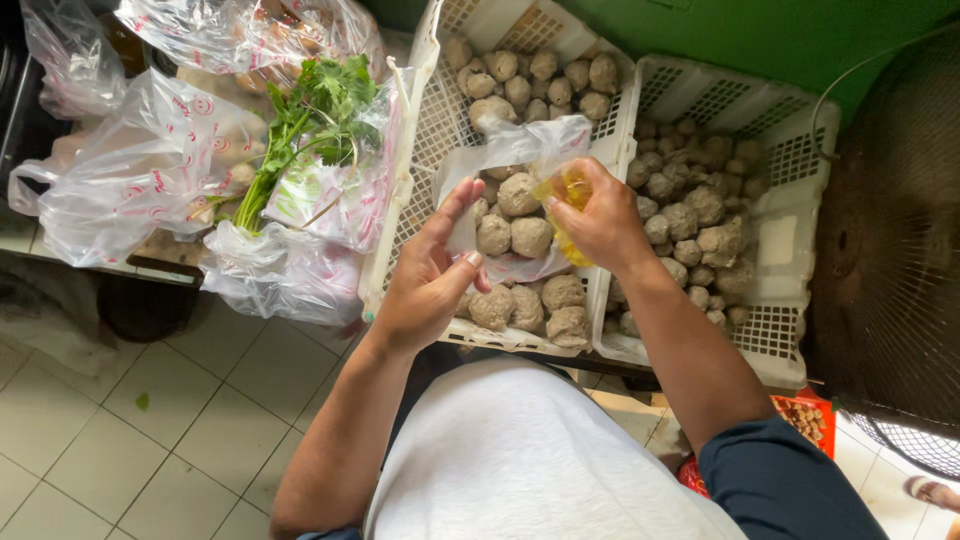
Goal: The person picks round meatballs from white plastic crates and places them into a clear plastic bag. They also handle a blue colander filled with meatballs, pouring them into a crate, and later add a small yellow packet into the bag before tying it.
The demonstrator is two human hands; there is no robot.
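The right hand (603, 222) is closing its fingers (577, 176) around a small clear bag of yellow liquid (570, 195), which is showing at the top of the fist and again below it, so the little bag is sitting inside the grip with only its yellow ends peeking out. The left hand (432, 275) is hovering just beside it with the palm turned up and the fingers (452, 205) spread wide and loose, holding nothing; its fingertips are reaching toward the edge of a thin clear plastic bag (520, 150) that is lying open over the left crate. Both hands are working above a white slotted plastic crate (425, 120) that is carrying dusty grey-brown round lumps (530, 236), some lying on the plastic bag and others heaped at the far end of the crate. Just to the right, touching it, a second white slotted crate (800, 150) is holding more of the same lumps (690, 215), piled mostly toward its left half. To the left of the crates, several clear plastic bags with red print (140, 170) are crowding a low surface, and a bunch of leafy green herbs (315, 115) is sticking out of one of them. Below, the white tiled floor (110, 440) is showing.
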